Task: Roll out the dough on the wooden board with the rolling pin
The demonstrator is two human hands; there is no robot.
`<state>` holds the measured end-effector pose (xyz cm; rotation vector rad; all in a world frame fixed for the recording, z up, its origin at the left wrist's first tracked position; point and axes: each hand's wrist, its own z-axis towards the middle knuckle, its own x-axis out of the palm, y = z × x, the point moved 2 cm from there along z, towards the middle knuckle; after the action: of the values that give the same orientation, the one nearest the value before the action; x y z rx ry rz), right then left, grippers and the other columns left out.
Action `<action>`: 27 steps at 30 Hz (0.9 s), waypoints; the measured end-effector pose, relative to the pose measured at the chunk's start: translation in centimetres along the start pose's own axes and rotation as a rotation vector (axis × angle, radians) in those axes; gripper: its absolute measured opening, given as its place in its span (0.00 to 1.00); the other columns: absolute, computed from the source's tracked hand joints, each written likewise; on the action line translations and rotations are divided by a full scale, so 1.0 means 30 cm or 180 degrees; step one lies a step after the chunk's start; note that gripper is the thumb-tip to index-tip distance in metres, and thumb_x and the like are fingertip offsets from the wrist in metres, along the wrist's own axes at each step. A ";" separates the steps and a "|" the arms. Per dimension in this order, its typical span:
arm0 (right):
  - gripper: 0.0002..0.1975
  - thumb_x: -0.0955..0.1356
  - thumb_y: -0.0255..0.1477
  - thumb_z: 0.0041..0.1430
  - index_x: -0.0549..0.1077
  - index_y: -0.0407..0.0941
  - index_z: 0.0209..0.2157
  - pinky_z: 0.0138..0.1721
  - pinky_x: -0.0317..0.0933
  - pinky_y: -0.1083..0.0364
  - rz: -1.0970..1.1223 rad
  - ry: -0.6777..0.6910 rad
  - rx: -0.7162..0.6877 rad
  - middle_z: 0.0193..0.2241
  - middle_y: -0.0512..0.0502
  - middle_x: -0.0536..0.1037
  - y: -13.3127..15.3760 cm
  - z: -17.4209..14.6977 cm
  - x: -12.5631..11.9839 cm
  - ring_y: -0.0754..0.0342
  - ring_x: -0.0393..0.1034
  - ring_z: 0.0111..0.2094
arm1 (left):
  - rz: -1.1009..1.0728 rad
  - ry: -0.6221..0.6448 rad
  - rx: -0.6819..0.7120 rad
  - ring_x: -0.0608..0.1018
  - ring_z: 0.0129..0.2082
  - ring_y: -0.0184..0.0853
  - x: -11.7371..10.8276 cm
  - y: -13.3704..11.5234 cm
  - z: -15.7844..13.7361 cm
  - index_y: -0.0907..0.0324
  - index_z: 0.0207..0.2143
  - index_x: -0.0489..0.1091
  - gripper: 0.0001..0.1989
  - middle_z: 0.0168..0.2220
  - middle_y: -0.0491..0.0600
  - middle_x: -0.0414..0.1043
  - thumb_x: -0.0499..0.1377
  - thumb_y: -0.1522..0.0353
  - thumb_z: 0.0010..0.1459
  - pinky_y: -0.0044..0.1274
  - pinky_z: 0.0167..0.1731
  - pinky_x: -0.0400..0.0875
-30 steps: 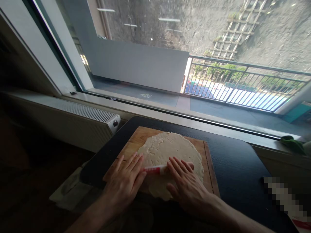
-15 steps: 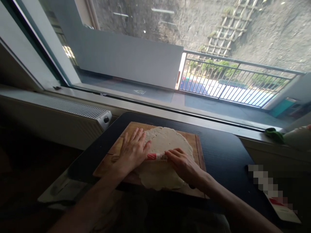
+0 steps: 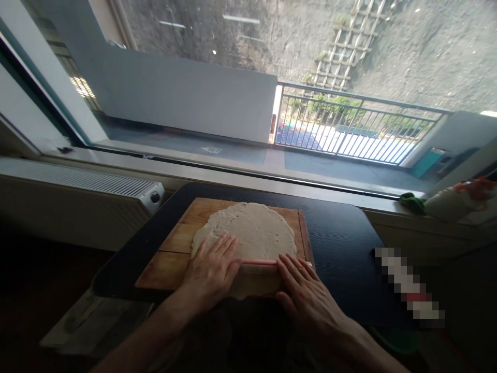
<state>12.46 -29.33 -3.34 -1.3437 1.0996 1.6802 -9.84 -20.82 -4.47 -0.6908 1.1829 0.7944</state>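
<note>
A wide, thin sheet of pale dough (image 3: 252,228) covers much of a wooden cutting board (image 3: 171,268). Across its near part lies a rolling pin (image 3: 258,265), with a red and whitish strip showing between my hands. My left hand (image 3: 213,267) rests flat over the pin's left part, fingers stretched forward onto the dough. Over the right part lies my right hand (image 3: 303,285), palm down and fingers extended, near the board's right edge. Both palms hide the pin's ends. The dough's near edge is in shadow.
The board stands on a black table (image 3: 334,243) beside a window sill (image 3: 330,194). A white radiator (image 3: 77,191) is at the left. On the right are a pixelated item (image 3: 407,285) at the table's edge and a green cloth-like thing (image 3: 412,203) on the sill.
Both hands and the rolling pin have come nearer to me over the dough. My right hand has flattened out from a curled grip and shifted toward the pin's right end. The view has turned slightly.
</note>
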 end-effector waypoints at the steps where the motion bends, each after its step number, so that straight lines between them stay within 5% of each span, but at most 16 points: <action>1: 0.29 0.57 0.38 0.65 0.51 0.42 0.64 0.63 0.43 0.45 0.0018 0.0050 -0.0045 0.64 0.41 0.53 0.003 -0.004 -0.003 0.48 0.46 0.64 | 0.0012 -0.0045 0.0021 0.58 0.63 0.42 -0.001 -0.004 -0.002 0.59 0.59 0.61 0.25 0.61 0.53 0.58 0.42 0.60 0.64 0.41 0.62 0.43; 7: 0.30 0.56 0.42 0.65 0.57 0.37 0.61 0.63 0.41 0.44 -0.0080 -0.0289 0.0668 0.63 0.37 0.54 -0.030 0.128 -0.018 0.45 0.42 0.65 | 0.0189 -0.0090 -0.0516 0.58 0.63 0.43 0.009 0.007 0.125 0.64 0.58 0.61 0.26 0.61 0.57 0.58 0.42 0.61 0.63 0.43 0.61 0.45; 14: 0.33 0.59 0.37 0.64 0.45 0.41 0.65 0.63 0.43 0.46 -0.0025 -0.0096 -0.0140 0.65 0.41 0.45 0.076 -0.154 0.012 0.47 0.40 0.65 | 0.0190 -0.0377 0.0137 0.55 0.64 0.43 0.013 -0.040 -0.149 0.63 0.62 0.54 0.29 0.64 0.54 0.52 0.45 0.59 0.63 0.41 0.62 0.40; 21: 0.30 0.57 0.41 0.65 0.57 0.36 0.61 0.63 0.43 0.43 0.0010 -0.0341 0.0710 0.62 0.37 0.56 0.027 0.060 -0.010 0.43 0.46 0.64 | 0.0182 -0.0347 -0.0427 0.58 0.62 0.45 0.001 -0.029 0.070 0.66 0.58 0.61 0.27 0.60 0.58 0.59 0.42 0.61 0.63 0.44 0.61 0.45; 27: 0.33 0.59 0.39 0.64 0.46 0.40 0.65 0.62 0.48 0.46 0.0043 -0.0449 -0.0179 0.65 0.40 0.48 0.108 -0.176 0.025 0.45 0.42 0.65 | 0.0108 -0.0294 0.0207 0.58 0.63 0.42 -0.002 -0.026 -0.157 0.58 0.61 0.58 0.25 0.62 0.51 0.57 0.45 0.61 0.63 0.39 0.61 0.47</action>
<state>11.34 -35.43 -4.00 -1.2339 0.9889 1.7985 -11.68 -25.10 -5.50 -0.5761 1.1344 0.8046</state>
